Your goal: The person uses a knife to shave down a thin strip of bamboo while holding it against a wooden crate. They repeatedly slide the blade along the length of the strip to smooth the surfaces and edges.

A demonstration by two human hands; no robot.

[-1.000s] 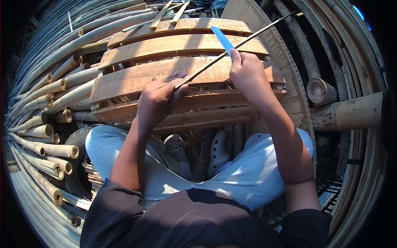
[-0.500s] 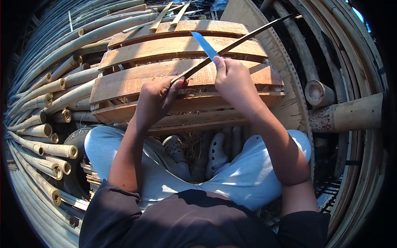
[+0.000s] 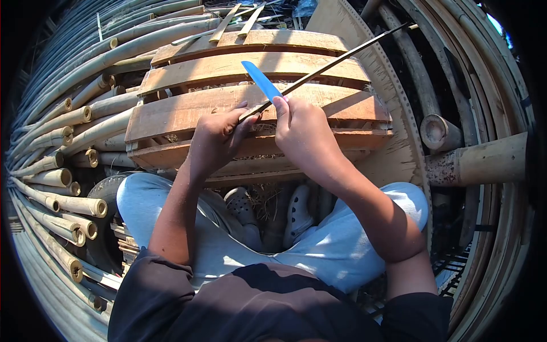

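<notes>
My left hand point(image 3: 219, 132) is closed around the near end of a long thin bamboo strip point(image 3: 336, 61), which slants up to the far right above the slatted wooden bench. In my right hand point(image 3: 302, 122) is a knife; its handle is hidden in my fist. The bluish knife blade point(image 3: 259, 80) points up and to the left, crossing the strip close to my left hand. Blade and strip seem to touch just above my right thumb. Below both hands is the wooden slatted bench point(image 3: 188, 117).
Stacked bamboo poles point(image 3: 68, 119) fill the left side, cut ends toward me. Several short bamboo slats point(image 3: 250, 21) lie at the bench's far edge. A curved woven-edged board point(image 3: 393, 114) and thick bamboo point(image 3: 490, 157) stand at the right. My crossed legs are below.
My right hand and the knife have moved left and a little down along the strip, nearer my left hand. The strip's angle has flattened slightly; my left hand has barely moved.
</notes>
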